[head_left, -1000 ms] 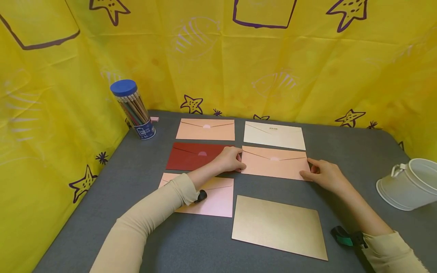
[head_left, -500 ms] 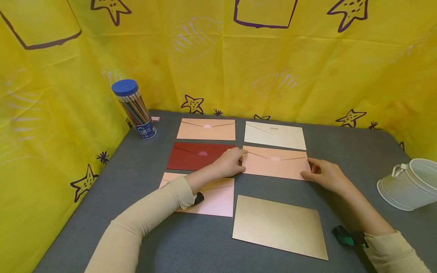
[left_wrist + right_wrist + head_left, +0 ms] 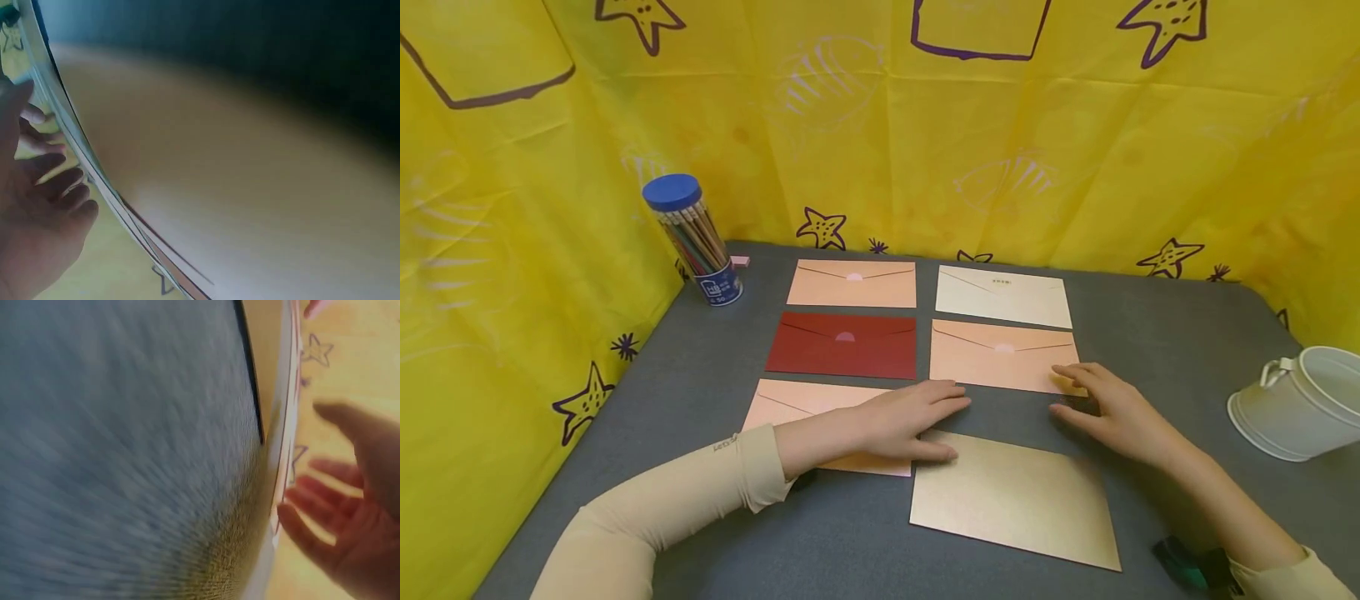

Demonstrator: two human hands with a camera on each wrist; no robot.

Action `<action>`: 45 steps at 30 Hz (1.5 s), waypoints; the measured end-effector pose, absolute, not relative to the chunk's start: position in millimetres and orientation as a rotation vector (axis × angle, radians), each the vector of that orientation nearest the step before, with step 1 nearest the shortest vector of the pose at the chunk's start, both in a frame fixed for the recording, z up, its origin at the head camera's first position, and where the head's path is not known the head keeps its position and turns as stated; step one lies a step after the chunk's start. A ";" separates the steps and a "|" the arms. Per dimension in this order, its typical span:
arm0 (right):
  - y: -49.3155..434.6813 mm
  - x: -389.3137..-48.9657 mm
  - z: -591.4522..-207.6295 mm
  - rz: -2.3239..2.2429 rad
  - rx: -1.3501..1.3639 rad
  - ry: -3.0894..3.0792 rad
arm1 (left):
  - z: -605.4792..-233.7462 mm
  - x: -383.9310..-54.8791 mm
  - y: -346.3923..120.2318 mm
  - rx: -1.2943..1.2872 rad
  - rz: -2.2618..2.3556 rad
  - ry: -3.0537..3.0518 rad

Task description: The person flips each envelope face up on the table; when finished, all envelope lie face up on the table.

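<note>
My left hand (image 3: 906, 418) reaches over the pink envelope (image 3: 775, 407) at the near left, its thumb overlapping the gold envelope (image 3: 1015, 500) in the head view. The right hand (image 3: 1116, 414) hovers off the lower right corner of a peach envelope (image 3: 1000, 357) in the right column, fingers relaxed. Neither hand holds anything. A dark red envelope (image 3: 842, 346) lies left of the peach one. Behind them are a second peach envelope (image 3: 852, 287) and a cream envelope (image 3: 1003, 296). In the left wrist view, the left hand (image 3: 47, 212) shows loosely bent fingers.
A clear tube of pencils (image 3: 696, 242) with a blue lid stands at the back left, beside a small pink block (image 3: 740, 261). On the right side sits a white metal bucket (image 3: 1296, 408). Yellow patterned cloth (image 3: 880, 150) surrounds the dark grey tabletop (image 3: 640, 433).
Both hands have let go of the right-hand peach envelope's short sides and drawn back toward the near side. The left hand now sits above the gold envelope's far left corner. The envelopes stay put.
</note>
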State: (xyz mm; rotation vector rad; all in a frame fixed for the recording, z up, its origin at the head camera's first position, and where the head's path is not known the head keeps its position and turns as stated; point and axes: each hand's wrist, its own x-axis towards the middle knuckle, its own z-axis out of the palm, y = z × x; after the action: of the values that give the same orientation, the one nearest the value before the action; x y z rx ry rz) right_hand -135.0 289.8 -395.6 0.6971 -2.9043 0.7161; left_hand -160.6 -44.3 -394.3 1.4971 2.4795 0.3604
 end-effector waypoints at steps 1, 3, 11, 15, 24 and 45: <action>287.0 -130.5 -395.5 0.724 0.762 -2.907 | -394.8 -156.3 -46.1 1.522 0.331 2.447; 281.4 -120.7 -396.4 0.721 0.886 -2.914 | -396.1 -148.0 -49.7 1.572 0.262 2.406; 262.1 -86.2 -393.0 0.717 1.198 -3.023 | -398.5 -132.0 -61.3 1.648 0.113 2.303; 256.6 -76.3 -392.7 0.678 1.290 -3.035 | -398.1 -131.0 -64.0 1.670 0.087 2.301; 249.0 -69.0 -389.9 0.543 1.289 -3.119 | -396.3 -132.4 -65.5 1.697 0.058 2.305; 265.0 -74.8 -364.3 0.596 1.451 -3.089 | -385.4 -139.3 -69.1 1.754 0.412 2.290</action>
State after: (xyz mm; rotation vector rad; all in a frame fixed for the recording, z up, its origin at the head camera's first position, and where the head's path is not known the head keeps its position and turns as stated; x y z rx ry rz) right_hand -74.8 265.0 -364.3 1.4506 -3.0890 0.5956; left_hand -139.3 -69.1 -385.4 1.7540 2.2895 0.4120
